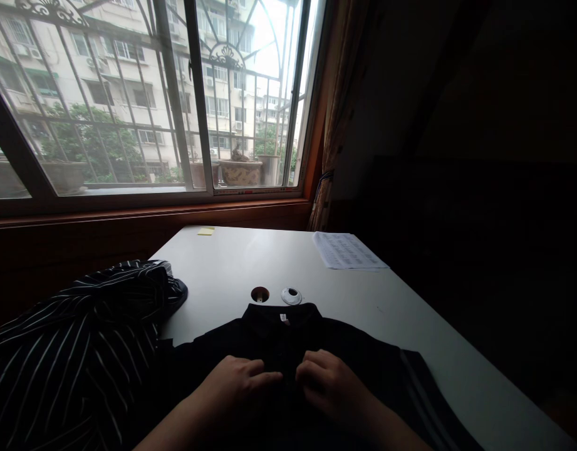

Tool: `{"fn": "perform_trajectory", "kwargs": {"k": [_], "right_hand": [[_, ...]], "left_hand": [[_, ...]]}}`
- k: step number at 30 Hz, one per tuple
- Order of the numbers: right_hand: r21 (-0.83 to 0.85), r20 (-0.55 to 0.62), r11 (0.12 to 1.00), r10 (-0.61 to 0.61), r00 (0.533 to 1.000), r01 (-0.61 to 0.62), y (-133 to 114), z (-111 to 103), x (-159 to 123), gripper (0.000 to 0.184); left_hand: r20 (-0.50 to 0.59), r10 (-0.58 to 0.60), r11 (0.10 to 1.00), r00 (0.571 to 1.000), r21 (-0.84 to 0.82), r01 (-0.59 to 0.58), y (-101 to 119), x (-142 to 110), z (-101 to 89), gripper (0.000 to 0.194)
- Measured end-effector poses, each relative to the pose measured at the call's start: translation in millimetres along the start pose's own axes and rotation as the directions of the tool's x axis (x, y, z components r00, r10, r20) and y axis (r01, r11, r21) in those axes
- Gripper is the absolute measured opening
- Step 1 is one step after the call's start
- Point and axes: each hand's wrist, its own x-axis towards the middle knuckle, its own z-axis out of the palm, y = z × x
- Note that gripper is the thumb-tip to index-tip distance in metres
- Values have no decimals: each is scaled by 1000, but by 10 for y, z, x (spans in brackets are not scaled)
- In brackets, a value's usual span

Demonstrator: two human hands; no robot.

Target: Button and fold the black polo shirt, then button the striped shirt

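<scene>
A black collared shirt [363, 351] lies spread front side up on the white table [241, 257], its collar pointing away from me and a small pale label showing inside the neck. My left hand [241, 383] is closed at the shirt's front opening just below the collar, index finger reaching toward the middle. Facing it across the opening, my right hand [329, 381] has its fingers curled in on the cloth. Dark fabric and shadow hide the fingertips and any button between them.
A black-and-white striped garment [91, 344] is heaped at the left. Past the collar are a cable hole [260, 294] and its loose round cover [291, 296]. Printed sheets [349, 250] lie at the far right edge, a yellow note [206, 231] at the far left. Behind stands a window [151, 106].
</scene>
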Motion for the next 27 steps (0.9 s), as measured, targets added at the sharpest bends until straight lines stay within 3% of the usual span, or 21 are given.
{"fn": "perform_trajectory", "kwargs": {"k": [27], "right_hand": [[-6, -23, 1000, -7, 1000, 7, -13, 3, 32, 27]], "left_hand": [[-20, -6, 1000, 1000, -3, 6, -21, -21, 48, 49]]}}
